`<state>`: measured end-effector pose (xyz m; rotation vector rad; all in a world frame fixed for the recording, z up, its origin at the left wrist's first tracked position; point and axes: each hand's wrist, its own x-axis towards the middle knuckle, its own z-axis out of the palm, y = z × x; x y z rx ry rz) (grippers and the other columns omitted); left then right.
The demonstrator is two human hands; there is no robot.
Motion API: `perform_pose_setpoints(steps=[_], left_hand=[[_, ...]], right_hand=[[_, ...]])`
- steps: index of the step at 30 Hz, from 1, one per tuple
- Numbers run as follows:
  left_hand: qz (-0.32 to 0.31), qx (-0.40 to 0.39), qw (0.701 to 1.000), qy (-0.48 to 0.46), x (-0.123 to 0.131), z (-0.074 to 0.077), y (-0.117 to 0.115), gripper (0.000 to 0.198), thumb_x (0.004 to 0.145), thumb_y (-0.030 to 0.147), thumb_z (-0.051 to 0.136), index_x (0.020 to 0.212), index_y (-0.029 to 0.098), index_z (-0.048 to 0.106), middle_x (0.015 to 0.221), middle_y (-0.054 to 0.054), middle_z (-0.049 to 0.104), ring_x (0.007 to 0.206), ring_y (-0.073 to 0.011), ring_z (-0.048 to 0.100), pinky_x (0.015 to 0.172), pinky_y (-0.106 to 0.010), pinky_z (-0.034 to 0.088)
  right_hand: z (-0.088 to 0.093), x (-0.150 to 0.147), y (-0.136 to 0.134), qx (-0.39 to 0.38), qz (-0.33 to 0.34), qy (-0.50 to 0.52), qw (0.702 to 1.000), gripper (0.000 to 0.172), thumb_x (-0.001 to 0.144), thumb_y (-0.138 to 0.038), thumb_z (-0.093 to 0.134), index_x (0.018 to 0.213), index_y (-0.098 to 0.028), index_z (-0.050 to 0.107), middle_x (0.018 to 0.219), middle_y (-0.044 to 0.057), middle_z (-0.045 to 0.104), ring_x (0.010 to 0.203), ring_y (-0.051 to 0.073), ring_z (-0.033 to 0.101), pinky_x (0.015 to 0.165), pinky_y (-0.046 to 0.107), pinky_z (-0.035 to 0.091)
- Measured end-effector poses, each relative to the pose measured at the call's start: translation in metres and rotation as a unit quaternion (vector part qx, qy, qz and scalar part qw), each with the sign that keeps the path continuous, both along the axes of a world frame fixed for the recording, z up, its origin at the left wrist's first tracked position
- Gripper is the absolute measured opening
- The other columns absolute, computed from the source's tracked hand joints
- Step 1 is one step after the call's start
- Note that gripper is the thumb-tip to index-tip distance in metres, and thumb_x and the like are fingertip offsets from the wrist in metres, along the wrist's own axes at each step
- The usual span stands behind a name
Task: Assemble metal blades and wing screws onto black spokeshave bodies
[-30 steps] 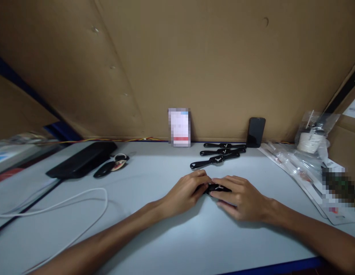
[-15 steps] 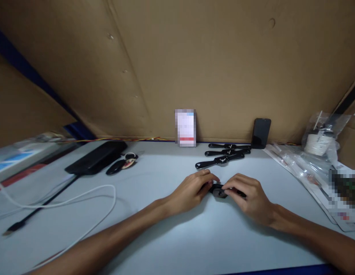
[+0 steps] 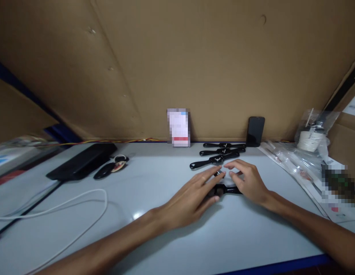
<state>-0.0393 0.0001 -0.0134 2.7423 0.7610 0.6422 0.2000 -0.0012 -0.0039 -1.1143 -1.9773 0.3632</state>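
Black spokeshave (image 3: 227, 190) mid-surface (image 3: 252, 236), long axis roughly along front edge. Left hand (image 3: 191, 196) nearer, covering its left end; can't tell if gripping. Right grip (image 3: 252, 183) slightly parted, nothing visible between; spokeshave lies frontward of those fingertips.

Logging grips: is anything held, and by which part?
Left hand: cannot tell, it partly covers the black tool. Right hand: no hold visible.

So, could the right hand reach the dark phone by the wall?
Probably yes: only bare tabletop shows between the right hand and the dark phone; the three black tools lie left of that path.
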Motion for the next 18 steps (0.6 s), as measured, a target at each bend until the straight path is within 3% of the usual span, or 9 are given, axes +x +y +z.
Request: perform_pose_setpoints(steps=[4, 9, 13, 18], left_hand=[[-0.007, 0.014, 0.997, 0.081, 0.010, -0.002, 0.000, 0.066, 0.109, 0.047, 0.045, 0.166, 0.027, 0.020, 0.174, -0.014, 0.015, 0.159, -0.0352, 0.019, 0.126, -0.061, 0.028], [0.007, -0.019, 0.991, 0.135, 0.015, 0.000, 0.004, 0.062, 0.110, 0.052, 0.039, 0.164, 0.022, 0.031, 0.171, -0.013, 0.023, 0.159, -0.0327, 0.020, 0.127, -0.056, 0.028], [-0.003, -0.021, 0.990, 0.142, 0.012, 0.002, -0.001, 0.057, 0.112, 0.047, 0.034, 0.164, 0.024, 0.031, 0.171, -0.009, 0.023, 0.159, -0.0287, 0.021, 0.128, -0.052, 0.026], [0.017, -0.016, 0.987, 0.162, -0.003, 0.004, -0.014, 0.059, 0.111, 0.052, 0.035, 0.164, 0.028, 0.028, 0.171, -0.009, 0.024, 0.159, -0.0299, 0.021, 0.129, -0.060, 0.017]], right_hand=[[-0.009, 0.014, 0.031, 0.039, -0.014, -0.077, 0.996, 0.034, 0.096, -0.011, 0.052, 0.123, -0.019, 0.070, 0.123, 0.012, 0.073, 0.118, 0.028, 0.065, 0.104, 0.051, 0.053], [-0.027, 0.022, 0.057, 0.025, 0.036, -0.121, 0.992, 0.042, 0.102, -0.019, 0.047, 0.141, -0.019, 0.063, 0.148, 0.013, 0.062, 0.141, 0.027, 0.052, 0.118, 0.053, 0.043], [-0.035, 0.025, 0.056, 0.018, 0.039, -0.157, 0.987, 0.045, 0.104, -0.021, 0.044, 0.145, -0.019, 0.061, 0.150, 0.011, 0.060, 0.146, 0.028, 0.047, 0.120, 0.055, 0.041], [-0.035, 0.026, 0.048, 0.031, 0.032, -0.178, 0.983, 0.046, 0.103, -0.019, 0.044, 0.146, -0.019, 0.061, 0.151, 0.012, 0.059, 0.147, 0.029, 0.046, 0.120, 0.055, 0.042]])
